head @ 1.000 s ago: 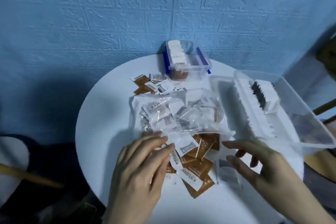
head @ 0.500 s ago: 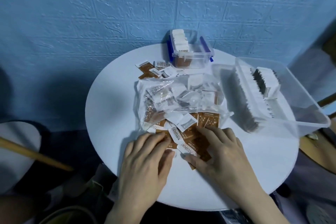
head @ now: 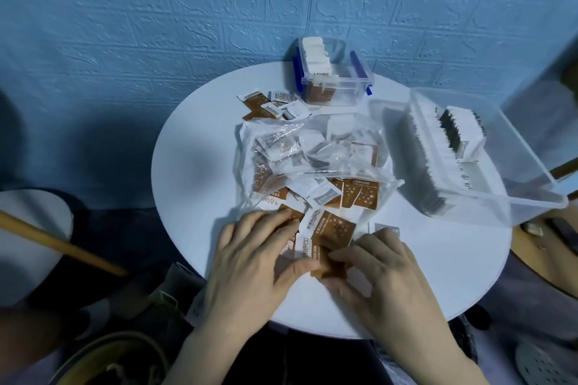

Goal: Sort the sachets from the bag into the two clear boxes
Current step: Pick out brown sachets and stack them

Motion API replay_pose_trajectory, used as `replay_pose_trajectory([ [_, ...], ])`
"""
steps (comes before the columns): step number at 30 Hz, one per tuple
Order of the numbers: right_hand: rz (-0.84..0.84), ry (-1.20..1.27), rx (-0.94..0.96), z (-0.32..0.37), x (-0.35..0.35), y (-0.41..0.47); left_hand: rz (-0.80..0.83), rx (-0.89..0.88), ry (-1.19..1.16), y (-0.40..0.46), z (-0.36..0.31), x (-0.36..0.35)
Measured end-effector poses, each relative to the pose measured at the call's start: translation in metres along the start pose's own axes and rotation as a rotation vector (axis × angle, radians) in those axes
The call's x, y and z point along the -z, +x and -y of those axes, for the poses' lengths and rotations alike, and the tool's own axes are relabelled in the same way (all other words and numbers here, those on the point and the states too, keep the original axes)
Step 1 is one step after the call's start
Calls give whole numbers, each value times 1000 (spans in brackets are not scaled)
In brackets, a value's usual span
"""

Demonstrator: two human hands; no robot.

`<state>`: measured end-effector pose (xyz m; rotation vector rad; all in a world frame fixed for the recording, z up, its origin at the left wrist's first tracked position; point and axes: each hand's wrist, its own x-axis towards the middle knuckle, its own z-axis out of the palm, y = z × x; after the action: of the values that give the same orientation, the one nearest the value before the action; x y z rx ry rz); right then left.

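So we've got both hands down on the round white worktop [head: 194,172], right at the near edge of the sachet pile. Our left hand [head: 250,262] lies flat with fingers spread over a few brown sachets [head: 336,231], thumb reaching in toward the middle. Our right hand [head: 381,272] sits just beside it, fingers loosely bent, and its fingertips touch the same cluster of brown-and-white packets; whether it's actually pinching one, we honestly can't tell, since there's some blur there.

Just beyond the hands lies the clear plastic bag [head: 309,147], crumpled and mouth toward us, with a jumble of white and brown sachets inside and spilling out of it. A single grey-white sachet [head: 386,226] lies apart, next to our right hand.

Behind the bag, near the blue brick-pattern wall [head: 156,25], stands the small clear box [head: 331,75] with blue latches, holding a row of upright sachets. A few loose sachets [head: 269,105] lie between that box and the bag. To the right of the bag sits the big clear box [head: 488,150], hanging over the worktop's edge, with long rows of sachets standing on end.
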<state>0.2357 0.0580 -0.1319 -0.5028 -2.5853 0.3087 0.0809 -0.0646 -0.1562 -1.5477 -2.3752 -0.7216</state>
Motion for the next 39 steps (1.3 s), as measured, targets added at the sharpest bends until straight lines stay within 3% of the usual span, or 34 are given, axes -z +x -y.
replay_pose_trajectory([
  [6,-30,36,-104,-4,12,16,21,5,17,0,0,-1],
  [12,209,143,-314,-5,5,34,3,22,4,1,0,-1],
  [15,164,187,-358,-4,3,39,-1,27,-3,1,-1,-3],
  [18,12,215,-348,-1,5,39,-26,27,-15,2,-1,-3],
  [22,-109,525,-478,1,12,30,-167,42,-41,0,-9,2],
  [26,-113,1095,-560,27,21,22,-267,206,-376,-8,-29,16],
  [29,-54,1235,-543,43,14,13,-273,458,-852,-12,-44,28],
  [33,85,1140,-521,46,-5,-4,-258,727,-1182,-19,-44,38],
  [35,152,880,-456,43,-7,-8,-263,771,-1218,-21,-44,42],
  [39,128,290,-272,23,0,5,-329,837,-1122,-21,-34,41],
])
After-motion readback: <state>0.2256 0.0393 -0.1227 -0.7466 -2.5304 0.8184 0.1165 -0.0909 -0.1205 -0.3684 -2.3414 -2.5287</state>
